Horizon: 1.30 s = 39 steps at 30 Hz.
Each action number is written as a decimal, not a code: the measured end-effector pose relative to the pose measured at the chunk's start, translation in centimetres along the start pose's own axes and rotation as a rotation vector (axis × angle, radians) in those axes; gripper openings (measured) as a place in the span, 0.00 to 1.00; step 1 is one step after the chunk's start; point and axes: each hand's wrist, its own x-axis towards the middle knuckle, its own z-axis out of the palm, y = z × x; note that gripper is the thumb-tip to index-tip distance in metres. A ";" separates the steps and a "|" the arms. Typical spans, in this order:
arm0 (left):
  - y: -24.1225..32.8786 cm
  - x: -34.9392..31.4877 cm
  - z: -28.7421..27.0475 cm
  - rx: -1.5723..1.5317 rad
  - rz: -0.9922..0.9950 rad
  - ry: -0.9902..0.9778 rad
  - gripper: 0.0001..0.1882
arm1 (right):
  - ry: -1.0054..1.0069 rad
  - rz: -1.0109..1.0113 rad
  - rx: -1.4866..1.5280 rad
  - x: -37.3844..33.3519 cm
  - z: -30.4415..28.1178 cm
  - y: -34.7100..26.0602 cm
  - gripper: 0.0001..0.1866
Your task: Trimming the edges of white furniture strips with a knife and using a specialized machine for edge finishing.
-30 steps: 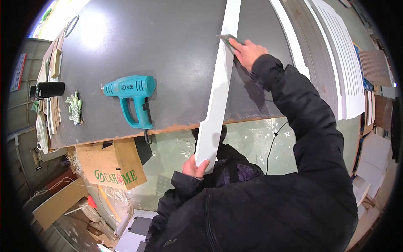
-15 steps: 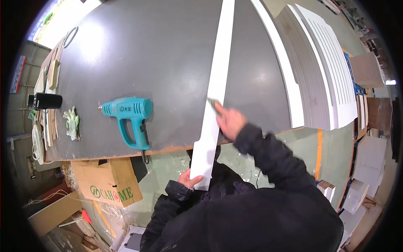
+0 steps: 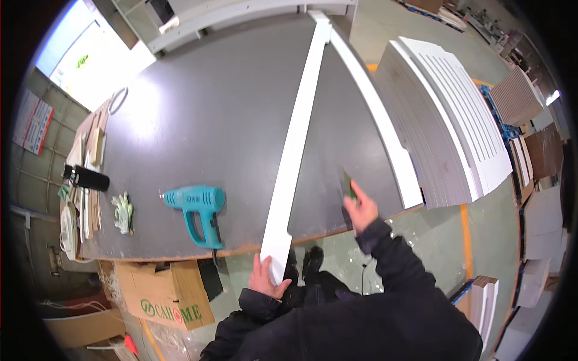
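Observation:
A long, narrow white board [image 3: 295, 147] with a notched wider end lies slantwise across the dark tabletop, its near end jutting past the front edge. My left hand [image 3: 268, 280] grips that near end, fingers on one side and thumb on the other. To the right of the board, my right hand [image 3: 362, 210] is closed on a small green tool [image 3: 349, 185] with a thin tip; its exact kind is too small to make out. This hand is apart from the board. A second white board [image 3: 376, 111] lies at the table's right side, and the two boards' far ends meet or overlap.
A teal heat gun [image 3: 198, 207] lies on the table [image 3: 198, 114] left of the board. Farther left are a glove [image 3: 123, 213] and a black bottle [image 3: 89, 178]. Stacked white panels [image 3: 460, 114] stand on the right. Below the front edge sits a cardboard box [image 3: 162, 292].
The held board has been turned over: its notch now faces right instead of left. My right hand has moved off the board to the right with the green tool. The view has shifted.

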 end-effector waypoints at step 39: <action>1.5 2.3 9.4 -1.620 -0.509 -0.520 0.24 | 0.063 0.228 -0.402 -33.9 3.3 -0.9 0.24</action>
